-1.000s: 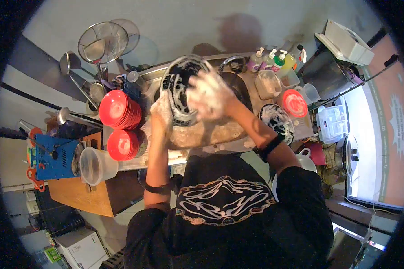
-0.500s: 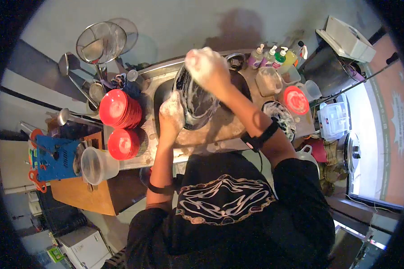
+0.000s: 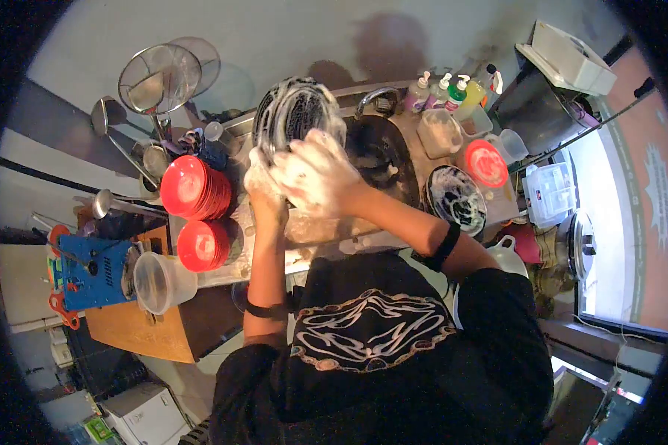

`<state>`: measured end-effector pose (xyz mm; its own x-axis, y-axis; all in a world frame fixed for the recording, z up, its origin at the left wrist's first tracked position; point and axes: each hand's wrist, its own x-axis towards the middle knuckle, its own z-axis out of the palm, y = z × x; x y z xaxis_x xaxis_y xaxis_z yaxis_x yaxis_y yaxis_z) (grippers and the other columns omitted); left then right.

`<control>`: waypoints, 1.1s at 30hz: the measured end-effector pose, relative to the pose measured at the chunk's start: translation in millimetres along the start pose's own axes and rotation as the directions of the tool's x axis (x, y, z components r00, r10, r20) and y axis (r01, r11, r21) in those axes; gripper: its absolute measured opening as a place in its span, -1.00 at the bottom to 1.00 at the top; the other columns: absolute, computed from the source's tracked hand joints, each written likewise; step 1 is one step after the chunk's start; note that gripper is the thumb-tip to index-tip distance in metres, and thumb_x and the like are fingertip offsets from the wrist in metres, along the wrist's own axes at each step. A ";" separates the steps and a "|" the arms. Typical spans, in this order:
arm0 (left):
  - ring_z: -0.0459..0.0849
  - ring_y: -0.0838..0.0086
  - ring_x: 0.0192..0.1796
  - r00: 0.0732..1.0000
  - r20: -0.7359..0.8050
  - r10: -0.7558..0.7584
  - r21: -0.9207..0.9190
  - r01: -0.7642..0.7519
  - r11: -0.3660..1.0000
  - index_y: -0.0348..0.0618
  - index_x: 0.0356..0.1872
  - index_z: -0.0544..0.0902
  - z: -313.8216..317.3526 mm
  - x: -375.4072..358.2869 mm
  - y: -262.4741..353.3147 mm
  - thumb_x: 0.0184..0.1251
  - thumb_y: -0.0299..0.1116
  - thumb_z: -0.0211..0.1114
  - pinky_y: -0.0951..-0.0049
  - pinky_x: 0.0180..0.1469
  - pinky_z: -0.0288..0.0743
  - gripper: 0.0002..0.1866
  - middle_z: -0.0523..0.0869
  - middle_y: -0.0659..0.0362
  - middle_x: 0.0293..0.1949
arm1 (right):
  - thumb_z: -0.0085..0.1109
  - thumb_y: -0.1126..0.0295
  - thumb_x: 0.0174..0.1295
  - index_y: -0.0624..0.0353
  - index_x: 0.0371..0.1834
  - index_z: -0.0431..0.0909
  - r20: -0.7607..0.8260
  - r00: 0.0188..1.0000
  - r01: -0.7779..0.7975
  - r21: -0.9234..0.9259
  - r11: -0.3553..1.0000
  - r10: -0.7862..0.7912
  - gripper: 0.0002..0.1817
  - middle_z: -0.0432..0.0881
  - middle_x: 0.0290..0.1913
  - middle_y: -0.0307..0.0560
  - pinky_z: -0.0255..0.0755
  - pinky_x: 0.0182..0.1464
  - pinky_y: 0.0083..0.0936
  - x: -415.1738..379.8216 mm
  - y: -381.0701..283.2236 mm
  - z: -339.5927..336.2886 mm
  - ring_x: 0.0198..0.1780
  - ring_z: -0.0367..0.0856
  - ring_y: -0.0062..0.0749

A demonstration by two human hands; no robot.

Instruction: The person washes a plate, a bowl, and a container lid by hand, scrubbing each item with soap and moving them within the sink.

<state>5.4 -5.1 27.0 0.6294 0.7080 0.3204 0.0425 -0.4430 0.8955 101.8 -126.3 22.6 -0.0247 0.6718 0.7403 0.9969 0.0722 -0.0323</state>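
A round black dish [image 3: 298, 111], streaked with white suds, stands tilted up over the left part of the sink [image 3: 382, 141]. My left hand [image 3: 265, 178] is closed on its lower left edge, foam covering the fingers. My right hand [image 3: 315, 174] lies across the dish's lower part, right beside the left hand. Its foamy fingers are curled and slightly blurred, and whatever is under them is hidden.
Stacked red bowls [image 3: 194, 185] stand left of the sink. On the right are a soapy black dish [image 3: 459, 199], a red bowl [image 3: 487, 163], a clear tub [image 3: 439, 133] and pump bottles [image 3: 438, 93]. The faucet [image 3: 378, 95] rises behind the sink.
The black dish has moved up and left and turned its soapy face more toward me. My right hand has come down from the far rim to the lower part, near my left hand.
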 end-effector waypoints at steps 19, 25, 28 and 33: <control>0.65 -0.11 -0.21 0.860 0.375 0.347 0.253 -0.455 0.854 -0.33 -0.05 0.61 9.2 11.4 -28.9 0.35 -0.42 0.08 0.10 -0.12 0.53 -0.73 0.67 -0.19 -0.27 | 0.29 0.25 0.05 -0.02 -0.38 0.66 -0.224 0.823 -0.529 0.029 0.848 0.522 -0.88 0.66 -0.18 -0.10 0.44 -0.05 -0.14 35.5 72.2 -16.6 -0.07 0.59 -0.03; 0.66 -0.12 -0.14 0.670 0.334 0.663 0.275 -0.742 0.612 -0.39 0.02 0.59 13.0 8.5 -51.2 0.03 -0.56 0.17 -0.01 -0.06 0.53 -0.57 0.69 -0.21 -0.18 | 0.34 0.15 -0.06 -0.09 -0.41 0.68 0.010 0.956 -0.293 0.105 0.950 0.293 -0.82 0.63 -0.27 -0.17 0.47 0.01 -0.14 44.7 60.3 -44.4 -0.14 0.59 -0.09; 0.68 -0.01 -0.16 0.694 0.338 0.636 0.327 -0.720 0.613 -0.36 0.05 0.57 6.4 9.8 -36.4 0.26 -0.49 0.14 0.13 -0.05 0.54 -0.66 0.69 -0.18 -0.17 | 0.37 0.05 0.16 0.06 -0.27 0.69 -0.194 0.711 -0.620 0.280 0.733 0.676 -0.69 0.67 -0.35 -0.04 0.56 -0.22 -0.24 13.1 112.6 -25.9 -0.31 0.68 -0.19; 0.60 0.10 0.13 0.988 0.135 0.071 -0.127 -0.054 0.991 -0.42 0.38 0.31 17.7 10.5 -24.5 0.59 -0.22 -0.11 0.29 0.21 0.42 -0.48 0.54 -0.23 0.19 | 0.21 0.22 0.39 0.13 0.15 0.50 0.502 0.505 -0.206 0.860 -0.467 0.702 -0.64 0.64 -0.18 -0.23 0.59 -0.17 -0.41 1.2 64.1 -45.0 -0.24 0.65 -0.43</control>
<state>24.7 3.5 3.0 0.7297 0.5942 0.3382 -0.0898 -0.4070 0.9090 169.1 -154.1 51.7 0.6494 0.7603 0.0145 -0.5246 0.4616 -0.7154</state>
